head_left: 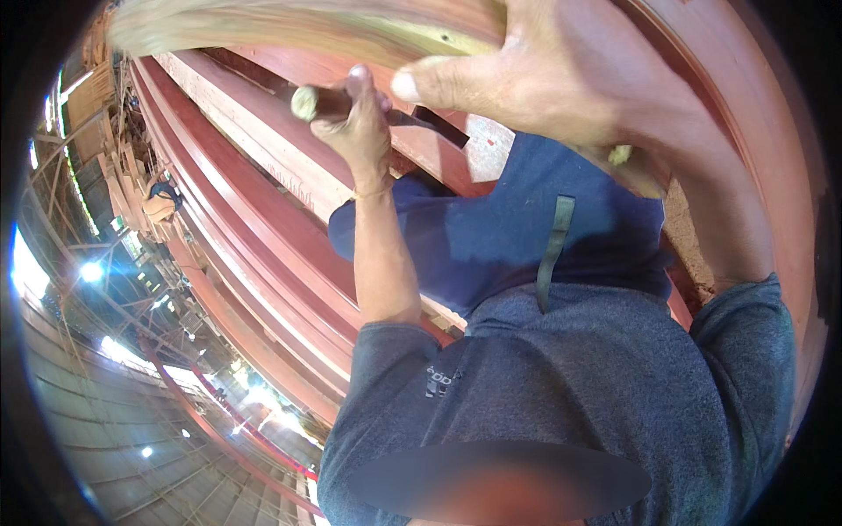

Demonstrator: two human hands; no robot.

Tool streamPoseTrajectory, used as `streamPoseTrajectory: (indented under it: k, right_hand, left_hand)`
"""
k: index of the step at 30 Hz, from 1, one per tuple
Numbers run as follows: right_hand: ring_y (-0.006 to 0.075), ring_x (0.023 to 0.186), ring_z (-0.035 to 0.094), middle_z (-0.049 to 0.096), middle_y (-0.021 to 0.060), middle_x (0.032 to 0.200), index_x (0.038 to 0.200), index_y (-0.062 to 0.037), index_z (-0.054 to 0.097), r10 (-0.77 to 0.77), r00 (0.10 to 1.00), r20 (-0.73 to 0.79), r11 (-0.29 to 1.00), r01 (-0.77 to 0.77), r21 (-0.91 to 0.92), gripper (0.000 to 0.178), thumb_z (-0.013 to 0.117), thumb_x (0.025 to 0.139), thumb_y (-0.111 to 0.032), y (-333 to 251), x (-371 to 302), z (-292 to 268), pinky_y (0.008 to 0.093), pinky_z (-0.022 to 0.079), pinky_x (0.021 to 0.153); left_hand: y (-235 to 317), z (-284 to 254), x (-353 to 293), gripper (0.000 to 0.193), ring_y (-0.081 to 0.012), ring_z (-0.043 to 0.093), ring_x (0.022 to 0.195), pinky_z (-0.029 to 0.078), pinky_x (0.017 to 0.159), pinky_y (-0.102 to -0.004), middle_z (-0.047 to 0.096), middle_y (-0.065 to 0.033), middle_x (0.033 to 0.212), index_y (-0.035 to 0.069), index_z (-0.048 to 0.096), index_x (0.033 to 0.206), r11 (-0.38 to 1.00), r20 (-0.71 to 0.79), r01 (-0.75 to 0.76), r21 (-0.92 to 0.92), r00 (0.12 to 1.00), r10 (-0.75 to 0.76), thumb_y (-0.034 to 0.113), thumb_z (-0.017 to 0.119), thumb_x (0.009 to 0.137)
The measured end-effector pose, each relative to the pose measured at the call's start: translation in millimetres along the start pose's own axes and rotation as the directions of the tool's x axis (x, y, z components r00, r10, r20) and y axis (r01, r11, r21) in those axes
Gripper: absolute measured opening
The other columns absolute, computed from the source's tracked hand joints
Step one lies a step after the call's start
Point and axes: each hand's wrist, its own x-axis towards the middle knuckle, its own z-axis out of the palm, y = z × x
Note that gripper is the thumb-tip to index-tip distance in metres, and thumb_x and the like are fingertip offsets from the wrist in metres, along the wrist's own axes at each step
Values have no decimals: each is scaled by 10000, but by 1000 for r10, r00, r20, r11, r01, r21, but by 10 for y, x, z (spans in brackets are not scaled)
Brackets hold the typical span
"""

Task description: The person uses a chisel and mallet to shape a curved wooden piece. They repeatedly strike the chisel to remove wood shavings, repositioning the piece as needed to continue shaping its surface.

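My left hand [360, 131] is closed round the brown wooden handle of a hand tool [326, 103]. The handle's pale round end points left. From the other side of my fist, a thin shank leads to a dark flat blade [441, 127]; its exact kind is unclear. My right hand [544, 74] lies over a light-brown piece of wood [307, 24] along the top. Its thumb is stretched out toward my left hand, and its other fingers run out of the picture. The wood is smeared toward its left end.
Long reddish planks [254, 228] lie side by side on the left, and another long reddish timber [745, 96] curves along the right. My blue-clad legs [491, 228] are below my hands. Wood pieces [132, 171] are heaped farther off under a high roof with bright lights.
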Motion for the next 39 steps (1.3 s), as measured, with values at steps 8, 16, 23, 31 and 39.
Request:
streamPoseTrajectory:
  k: [8, 16, 23, 31, 39]
  right_hand:
    - [390, 723, 735, 687, 283, 725, 885, 77, 665, -528, 844, 99, 723, 507, -469, 345, 725, 842, -260, 449, 180, 254, 436, 586, 661]
    - [434, 749, 717, 684, 271, 737, 906, 59, 662, -551, 832, 59, 708, 504, -494, 364, 763, 813, -278, 459, 158, 339, 470, 589, 676]
    - [376, 818, 734, 725, 214, 809, 927, 6, 752, -298, 954, -17, 759, 226, -610, 294, 767, 763, -238, 847, 498, 535, 457, 588, 758]
    - [383, 777, 734, 700, 247, 768, 1032, 65, 691, -513, 826, -235, 825, 398, -401, 452, 825, 774, -281, 713, 345, 431, 430, 578, 738]
    - [406, 782, 733, 704, 241, 760, 1011, 50, 685, -407, 904, 132, 755, 414, -508, 401, 819, 777, -247, 443, 306, 449, 436, 590, 729]
  left_hand:
    - [-181, -127, -97, 172, -138, 646, 892, 524, 814, -313, 720, -53, 978, -37, 689, 982, 974, 24, -74, 214, 997, 71, 11, 762, 835]
    - [-494, -452, -286, 286, -194, 654, 991, 523, 915, -350, 709, -97, 1105, -33, 688, 1127, 885, 144, -186, 426, 980, 136, 64, 772, 872]
    - [-541, -341, -7, 348, -177, 668, 989, 560, 887, -334, 690, -69, 1125, 22, 639, 1237, 985, 333, 140, 100, 928, -165, 69, 733, 905]
    - [0, -185, -4, 124, -136, 611, 604, 530, 538, -296, 635, -62, 744, 19, 587, 940, 965, 8, 175, -193, 984, -176, 21, 712, 945]
    - [-629, -217, -199, 314, -229, 658, 1023, 540, 907, -378, 703, -113, 1118, -31, 665, 1165, 833, -95, -99, 544, 979, 178, 77, 747, 881]
